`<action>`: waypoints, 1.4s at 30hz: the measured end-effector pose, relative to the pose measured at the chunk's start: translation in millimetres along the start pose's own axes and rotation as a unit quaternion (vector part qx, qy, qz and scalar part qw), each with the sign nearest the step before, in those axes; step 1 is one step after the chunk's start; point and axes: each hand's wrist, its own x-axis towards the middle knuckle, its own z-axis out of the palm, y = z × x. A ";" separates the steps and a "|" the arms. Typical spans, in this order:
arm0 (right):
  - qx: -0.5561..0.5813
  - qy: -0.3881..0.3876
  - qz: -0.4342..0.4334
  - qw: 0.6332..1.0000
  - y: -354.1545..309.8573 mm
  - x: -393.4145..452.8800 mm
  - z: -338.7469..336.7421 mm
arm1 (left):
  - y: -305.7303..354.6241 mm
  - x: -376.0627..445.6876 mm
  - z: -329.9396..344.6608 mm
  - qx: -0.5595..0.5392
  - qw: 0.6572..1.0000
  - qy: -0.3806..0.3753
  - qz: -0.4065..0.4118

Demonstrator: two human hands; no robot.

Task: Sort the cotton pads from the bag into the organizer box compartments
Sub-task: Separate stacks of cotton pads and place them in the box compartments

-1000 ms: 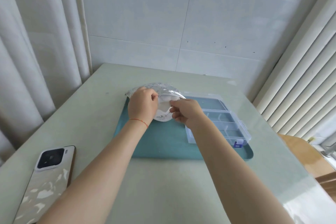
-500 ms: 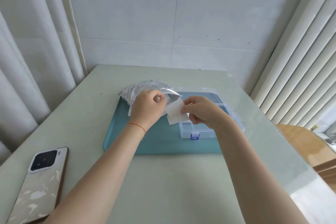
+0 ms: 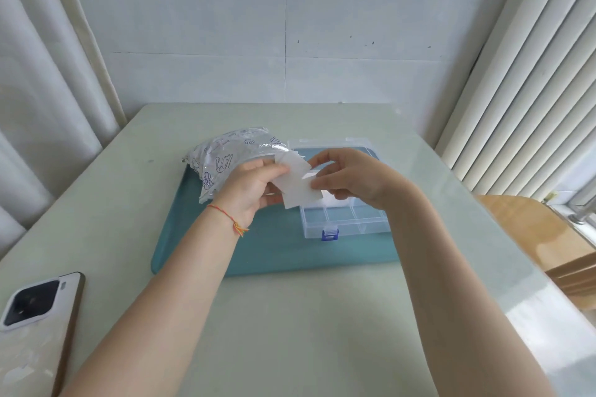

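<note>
A clear printed bag (image 3: 225, 155) of cotton pads lies on the left part of a teal tray (image 3: 274, 255). To its right stands an open clear organizer box (image 3: 348, 219) with a blue latch; its front compartments show nothing inside. Above the gap between bag and box, both hands hold white square cotton pads (image 3: 298, 185). My left hand (image 3: 251, 190) pinches the pads' left side, and my right hand (image 3: 351, 179) pinches their right side. The hands hide the box's middle compartments.
The tray sits on a pale green table (image 3: 290, 316). A phone (image 3: 35, 322) lies face down near the front left edge. Curtains hang at left, blinds at right, and a wooden surface (image 3: 535, 235) stands beyond the table's right edge.
My right hand drew pads out of the bag and over toward the box. My left hand let go of the bag's mouth and took hold of the pads too.
</note>
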 end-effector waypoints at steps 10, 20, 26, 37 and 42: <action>-0.078 0.023 -0.049 0.995 -12.8 -8.0 -1.3 | 2.0 -3.7 4.3 0.019 0.999 -0.042 -0.021; -0.107 0.136 -0.104 0.979 -17.5 1.8 18.3 | 4.3 -14.4 1.4 -0.178 0.956 -0.204 -0.112; -0.175 0.154 -0.151 0.961 -18.7 3.6 31.1 | -0.3 -11.4 4.7 -0.215 0.957 -0.157 -0.115; -0.392 0.176 -0.158 0.889 -27.0 -4.1 56.1 | 7.1 -10.8 0.9 -0.301 0.936 -0.151 -0.105; -0.416 0.164 -0.171 0.878 -28.1 -4.9 56.5 | 6.4 -6.8 0.2 -0.278 0.945 -0.134 -0.112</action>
